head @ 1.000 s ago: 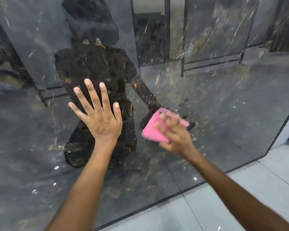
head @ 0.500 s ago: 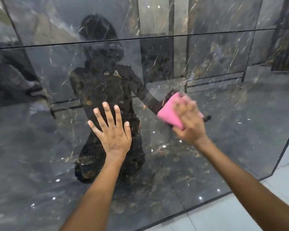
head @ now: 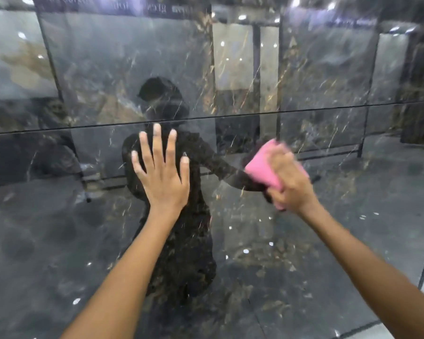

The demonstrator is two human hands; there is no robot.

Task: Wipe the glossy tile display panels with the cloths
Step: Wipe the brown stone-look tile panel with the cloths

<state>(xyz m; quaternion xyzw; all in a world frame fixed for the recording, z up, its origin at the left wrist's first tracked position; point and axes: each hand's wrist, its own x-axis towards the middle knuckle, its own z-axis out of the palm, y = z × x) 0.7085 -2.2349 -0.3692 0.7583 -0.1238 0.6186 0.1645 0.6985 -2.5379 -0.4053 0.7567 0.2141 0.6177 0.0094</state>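
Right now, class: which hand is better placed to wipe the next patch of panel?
The right hand: it already presses the pink cloth on the panel. The left hand lies flat, holding nothing.

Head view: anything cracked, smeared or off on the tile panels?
Nothing stands out. The lower panel and upper panel look intact; the dark line between them is a straight joint. The left hand lies flat on the lower panel, and the right hand holds the pink cloth, which is motion-blurred.
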